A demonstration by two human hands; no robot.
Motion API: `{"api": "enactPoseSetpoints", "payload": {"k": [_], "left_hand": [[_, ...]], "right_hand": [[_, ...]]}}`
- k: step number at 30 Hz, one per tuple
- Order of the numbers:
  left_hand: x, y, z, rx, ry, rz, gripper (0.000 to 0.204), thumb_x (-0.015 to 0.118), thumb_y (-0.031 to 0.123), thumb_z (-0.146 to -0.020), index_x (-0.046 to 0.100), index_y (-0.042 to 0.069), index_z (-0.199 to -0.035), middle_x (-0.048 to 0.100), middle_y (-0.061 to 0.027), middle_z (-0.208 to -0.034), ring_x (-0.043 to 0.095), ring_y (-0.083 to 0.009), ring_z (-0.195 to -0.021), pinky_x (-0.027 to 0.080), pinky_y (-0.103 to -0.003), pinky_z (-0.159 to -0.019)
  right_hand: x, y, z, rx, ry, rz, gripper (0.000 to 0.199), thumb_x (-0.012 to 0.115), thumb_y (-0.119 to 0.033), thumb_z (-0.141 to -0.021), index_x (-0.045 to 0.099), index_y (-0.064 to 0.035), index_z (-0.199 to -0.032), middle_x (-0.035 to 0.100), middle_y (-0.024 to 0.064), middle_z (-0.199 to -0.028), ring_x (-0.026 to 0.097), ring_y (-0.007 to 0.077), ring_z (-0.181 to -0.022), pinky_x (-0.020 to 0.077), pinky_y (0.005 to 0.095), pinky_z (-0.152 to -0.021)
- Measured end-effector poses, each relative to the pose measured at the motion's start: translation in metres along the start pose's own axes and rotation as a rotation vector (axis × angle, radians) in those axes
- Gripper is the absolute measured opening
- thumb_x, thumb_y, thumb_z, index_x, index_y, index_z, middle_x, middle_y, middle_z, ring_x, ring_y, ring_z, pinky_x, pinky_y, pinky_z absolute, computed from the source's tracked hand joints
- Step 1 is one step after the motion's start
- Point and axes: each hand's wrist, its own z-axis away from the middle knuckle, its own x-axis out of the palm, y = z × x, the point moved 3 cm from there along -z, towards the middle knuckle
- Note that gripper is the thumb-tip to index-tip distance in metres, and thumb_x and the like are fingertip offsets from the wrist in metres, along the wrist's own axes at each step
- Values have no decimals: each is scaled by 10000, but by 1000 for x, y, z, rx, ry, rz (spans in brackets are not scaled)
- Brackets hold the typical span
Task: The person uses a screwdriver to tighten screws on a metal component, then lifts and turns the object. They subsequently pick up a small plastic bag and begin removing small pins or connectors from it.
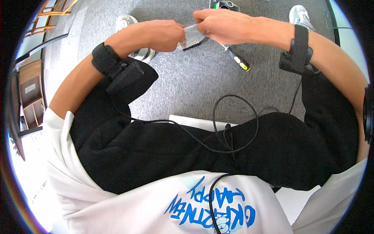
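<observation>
Between my two hands stretches a small clear plastic bag (192,36). My left hand (165,35) is closed on its left side, and my right hand (222,26) pinches its right side. Just below the bag shows a short dark ridged strip (191,46), partly covered; I cannot tell if it lies inside the bag or on the floor. A screwdriver (238,59) with a black and yellow handle rests on the grey carpet below my right hand.
Beyond my right hand sits a grey and green object (226,5), partly hidden. White shoes (300,17) stand on the carpet (175,85). A black cable (255,117) loops over my lap. A wooden shelf unit (31,91) stands at the left.
</observation>
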Motion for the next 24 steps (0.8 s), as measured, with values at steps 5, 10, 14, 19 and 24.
{"api": "enactPoseSetpoints", "payload": {"k": [5,10,14,19,24], "left_hand": [[2,10,3,7,-169,-52,353,571,-22,-802,749,19,-1105,691,-200,-984,676,-356,-1007,545,-483,-891],[7,-2,4,144,-128,59,294,600,26,-828,755,16,-1077,691,-202,-855,704,-338,-875,561,-473,-781],[-7,6,10,58,-183,320,313,585,32,-838,774,56,-1086,684,-190,-787,696,-337,-757,555,-457,-698],[2,1,7,146,-258,139,502,546,-47,-805,755,141,-1221,684,-202,-798,677,-342,-754,542,-455,-716],[13,0,6,50,-427,131,617,535,-89,-787,703,157,-1328,690,-204,-822,666,-336,-780,532,-436,-757]], "right_hand": [[3,-11,2,-159,52,-87,137,705,-18,-871,676,13,-1001,571,118,-1041,634,304,-1021,522,423,-865],[1,-10,11,-185,110,-171,150,714,-73,-903,662,-9,-1028,583,102,-1024,651,288,-988,528,430,-848],[-1,-6,13,-92,74,-130,146,713,-115,-916,638,-21,-1000,588,93,-1013,659,287,-965,530,436,-822],[-7,-17,-2,-82,-42,-113,120,637,-82,-889,650,-8,-983,642,142,-951,682,356,-970,549,472,-832],[-2,-14,-4,-77,-16,-295,226,667,-90,-869,672,-31,-1086,680,150,-1111,703,329,-1018,562,435,-856]]}}
